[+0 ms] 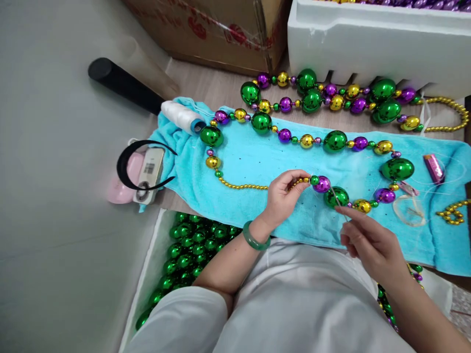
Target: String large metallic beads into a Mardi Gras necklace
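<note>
A strand of shiny green, purple and gold beads (335, 141) forms a loop on a turquoise towel (250, 162). At the loop's near side, my left hand (282, 197) pinches the small gold beads beside a small green bead (314, 180). A purple bead (322, 184) and a large green bead (340, 197) follow to the right. My right hand (371, 240) is closed on a thin metal needle-like tool (334, 195), its tip near the purple bead. Part of the tool is hidden by the fingers.
A white thread spool (182, 116) and black headband (121, 164) are at left. A pink lighter (434, 169) and clear line coil (408, 211) lie right. Behind are another bead necklace (311, 101), a cardboard box (221, 34) and a white foam box (368, 51). Green beads (187, 250) fill a near-left container.
</note>
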`<state>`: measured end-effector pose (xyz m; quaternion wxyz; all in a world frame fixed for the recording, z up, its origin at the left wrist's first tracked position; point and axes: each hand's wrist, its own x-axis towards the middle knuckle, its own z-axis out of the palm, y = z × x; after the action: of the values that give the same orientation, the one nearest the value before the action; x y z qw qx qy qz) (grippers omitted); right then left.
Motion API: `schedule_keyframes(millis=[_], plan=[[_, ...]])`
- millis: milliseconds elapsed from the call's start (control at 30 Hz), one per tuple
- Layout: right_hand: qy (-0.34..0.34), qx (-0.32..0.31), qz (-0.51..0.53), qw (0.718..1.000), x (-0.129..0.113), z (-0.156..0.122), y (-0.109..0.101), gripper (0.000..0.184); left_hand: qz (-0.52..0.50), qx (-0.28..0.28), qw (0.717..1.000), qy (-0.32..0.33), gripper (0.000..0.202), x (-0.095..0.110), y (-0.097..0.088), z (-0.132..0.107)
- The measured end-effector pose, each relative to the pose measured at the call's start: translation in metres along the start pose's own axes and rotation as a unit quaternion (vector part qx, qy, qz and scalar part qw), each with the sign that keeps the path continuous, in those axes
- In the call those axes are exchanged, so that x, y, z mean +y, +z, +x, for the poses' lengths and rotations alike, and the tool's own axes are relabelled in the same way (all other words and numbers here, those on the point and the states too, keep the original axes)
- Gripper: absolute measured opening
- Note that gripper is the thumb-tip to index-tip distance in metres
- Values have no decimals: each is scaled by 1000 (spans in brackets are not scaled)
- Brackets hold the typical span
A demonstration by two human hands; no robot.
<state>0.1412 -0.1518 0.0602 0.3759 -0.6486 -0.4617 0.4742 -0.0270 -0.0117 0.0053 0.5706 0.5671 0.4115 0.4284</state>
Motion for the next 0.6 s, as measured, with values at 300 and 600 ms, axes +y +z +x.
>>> schedule_keyframes(millis=[300, 600], plan=[[4, 20, 4, 1000, 1, 9, 31, 38, -3, 8, 1000, 3, 16, 0, 2, -2], [45, 15, 26, 999, -1, 14, 34, 40, -3, 12, 1000, 14, 15, -1, 3, -3]])
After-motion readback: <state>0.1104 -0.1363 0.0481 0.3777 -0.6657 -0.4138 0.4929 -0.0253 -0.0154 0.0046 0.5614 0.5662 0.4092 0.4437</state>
